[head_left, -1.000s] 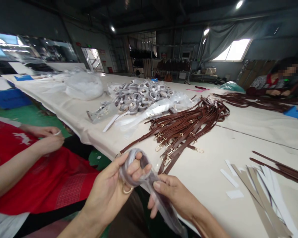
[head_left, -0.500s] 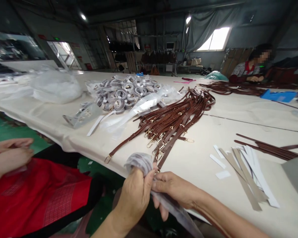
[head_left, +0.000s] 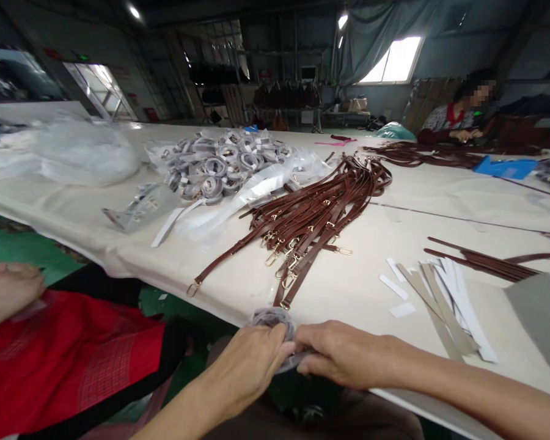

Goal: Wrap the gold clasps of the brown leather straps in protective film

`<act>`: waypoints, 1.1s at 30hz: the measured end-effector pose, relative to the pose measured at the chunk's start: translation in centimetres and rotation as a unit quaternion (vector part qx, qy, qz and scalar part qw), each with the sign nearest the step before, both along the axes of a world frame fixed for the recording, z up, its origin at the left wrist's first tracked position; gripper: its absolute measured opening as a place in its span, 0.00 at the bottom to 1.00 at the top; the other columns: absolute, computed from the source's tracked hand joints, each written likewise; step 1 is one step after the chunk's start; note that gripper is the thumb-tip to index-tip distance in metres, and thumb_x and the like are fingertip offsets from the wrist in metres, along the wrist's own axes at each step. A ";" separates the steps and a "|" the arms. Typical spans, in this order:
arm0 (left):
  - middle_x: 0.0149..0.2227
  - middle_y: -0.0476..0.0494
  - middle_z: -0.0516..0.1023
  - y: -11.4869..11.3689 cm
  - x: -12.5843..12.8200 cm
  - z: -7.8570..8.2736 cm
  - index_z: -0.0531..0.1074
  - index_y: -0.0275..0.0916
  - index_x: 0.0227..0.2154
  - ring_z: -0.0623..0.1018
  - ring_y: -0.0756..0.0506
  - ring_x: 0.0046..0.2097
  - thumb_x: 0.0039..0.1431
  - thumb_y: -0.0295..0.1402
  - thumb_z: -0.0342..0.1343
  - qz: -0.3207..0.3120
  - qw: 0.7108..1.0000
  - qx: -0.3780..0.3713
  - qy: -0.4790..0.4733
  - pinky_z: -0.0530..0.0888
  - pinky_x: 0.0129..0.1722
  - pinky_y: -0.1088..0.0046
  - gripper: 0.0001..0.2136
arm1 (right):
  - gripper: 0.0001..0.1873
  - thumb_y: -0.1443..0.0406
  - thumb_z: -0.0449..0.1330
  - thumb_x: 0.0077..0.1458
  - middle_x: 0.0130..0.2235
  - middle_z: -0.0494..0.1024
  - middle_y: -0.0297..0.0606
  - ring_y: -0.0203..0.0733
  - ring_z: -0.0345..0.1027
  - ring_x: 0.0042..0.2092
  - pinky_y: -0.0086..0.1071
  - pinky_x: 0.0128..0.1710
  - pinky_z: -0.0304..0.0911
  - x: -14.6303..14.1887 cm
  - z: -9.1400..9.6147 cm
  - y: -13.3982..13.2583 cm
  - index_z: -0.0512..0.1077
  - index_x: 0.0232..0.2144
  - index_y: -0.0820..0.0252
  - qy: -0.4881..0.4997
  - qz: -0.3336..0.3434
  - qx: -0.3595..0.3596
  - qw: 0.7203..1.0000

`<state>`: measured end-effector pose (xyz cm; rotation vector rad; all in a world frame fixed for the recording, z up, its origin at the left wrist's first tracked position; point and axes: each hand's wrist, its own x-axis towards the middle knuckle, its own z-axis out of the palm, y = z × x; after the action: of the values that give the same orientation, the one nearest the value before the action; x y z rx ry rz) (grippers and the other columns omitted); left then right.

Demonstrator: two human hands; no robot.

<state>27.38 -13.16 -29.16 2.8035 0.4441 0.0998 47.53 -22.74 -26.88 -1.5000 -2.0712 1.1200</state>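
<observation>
My left hand (head_left: 252, 366) and my right hand (head_left: 341, 354) meet at the near table edge, both closed around a coiled strap wrapped in grey translucent film (head_left: 272, 319). Only the top of the wrapped coil shows above my fingers. Just beyond it lies a pile of brown leather straps with gold clasps (head_left: 311, 220), fanned across the cream table (head_left: 348, 287). Farther back sits a heap of several finished grey-wrapped coils (head_left: 220, 162) on clear plastic.
Grey and white paper strips (head_left: 440, 293) lie to the right, with a few more brown straps (head_left: 481, 263) behind them. A person in red (head_left: 50, 360) sits at my left. Another person (head_left: 462, 116) works at the far right. A clear plastic bag (head_left: 82, 153) rests far left.
My hands have dropped lower with the wrapped coil and closed tighter around it, the hanging tail of film gathered under them. The view shifted right, so the person at left shows less.
</observation>
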 end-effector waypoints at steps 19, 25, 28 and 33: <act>0.11 0.49 0.67 -1.5 -1.0 -0.5 0.77 0.30 0.27 0.56 0.56 0.09 0.59 0.57 0.51 0.102 0.546 -0.805 -0.207 0.50 0.10 0.82 0.30 | 0.18 0.50 0.62 0.61 0.27 0.66 0.27 0.30 0.56 0.24 0.24 0.23 0.53 1.3 1.5 0.8 0.68 0.38 0.59 0.356 -0.090 -0.123 0.922; 0.03 0.61 0.39 -2.7 0.8 -3.6 0.59 0.41 0.11 0.48 0.56 0.07 0.59 0.55 0.50 0.114 0.369 -0.865 -0.321 0.66 0.18 0.79 0.28 | 0.25 0.45 0.46 0.68 0.28 0.62 0.30 0.34 0.55 0.29 0.28 0.27 0.53 -2.6 -1.0 0.3 0.65 0.31 0.58 0.334 -0.198 0.038 0.921; 0.02 0.61 0.38 -2.6 1.7 -2.6 0.46 0.43 0.10 0.47 0.58 0.07 0.62 0.46 0.53 0.008 0.316 -0.885 -0.342 0.68 0.22 0.84 0.30 | 0.29 0.43 0.40 0.68 0.31 0.65 0.32 0.36 0.57 0.32 0.30 0.33 0.57 -3.6 -1.7 -0.1 0.62 0.29 0.58 0.289 -0.203 0.111 0.929; 0.03 0.59 0.34 -3.0 3.4 -1.1 0.39 0.43 0.06 0.45 0.59 0.09 0.65 0.44 0.53 -0.055 0.281 -0.876 -0.387 0.61 0.18 0.86 0.36 | 0.26 0.41 0.54 0.62 0.40 0.76 0.36 0.42 0.69 0.39 0.33 0.40 0.63 -3.9 -2.0 -0.9 0.67 0.44 0.57 0.283 -0.174 0.079 0.940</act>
<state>30.77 -16.16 -30.27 0.2789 -0.0770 0.4951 43.63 -23.62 -28.83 -1.2169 -1.4074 1.0555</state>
